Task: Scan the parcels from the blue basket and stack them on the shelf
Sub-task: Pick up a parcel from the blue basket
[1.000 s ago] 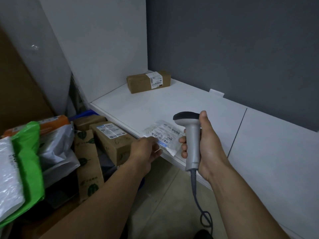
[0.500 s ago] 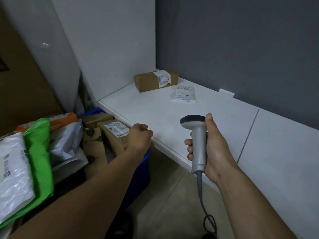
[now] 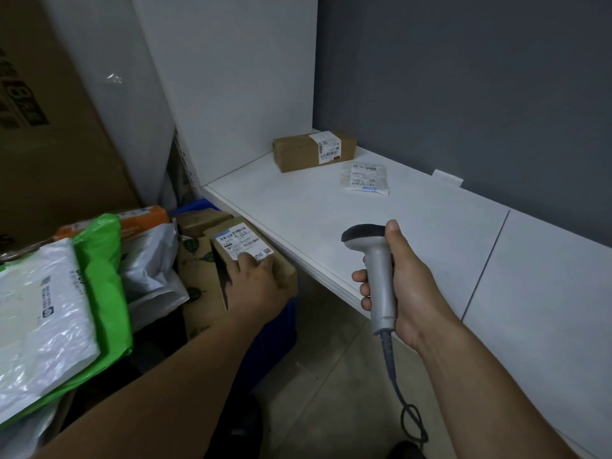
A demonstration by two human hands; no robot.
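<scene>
Left hand (image 3: 255,283) is down in the blue basket (image 3: 198,207), lying on the labelled box (image 3: 288,274). Its fingers are bent over the lower edge of the white label (image 3: 243,241) and the thumb is out of sight, so whether it truly grips I cannot tell. The basket is mostly buried: only a strip of blue rim and a dark wall show below the shelf's front edge. The label's print is too small to read.

The box is plain brown cardboard, label face up, wedged against a leaf-printed carton (image 3: 198,286), its long side running from back left to near right.

Right hand (image 3: 407,286) is wrapped firmly round the grey scanner (image 3: 377,270): handle near upright, dark head pointing left, cable (image 3: 407,415) running off the bottom edge.

On the white shelf (image 3: 414,233) sit 2 parcels: a brown box (image 3: 298,154) lengthwise against the back corner, and a flat white pouch (image 3: 366,177) near it, not touching. The plastic bags (image 3: 43,313) at left are cut off.
</scene>
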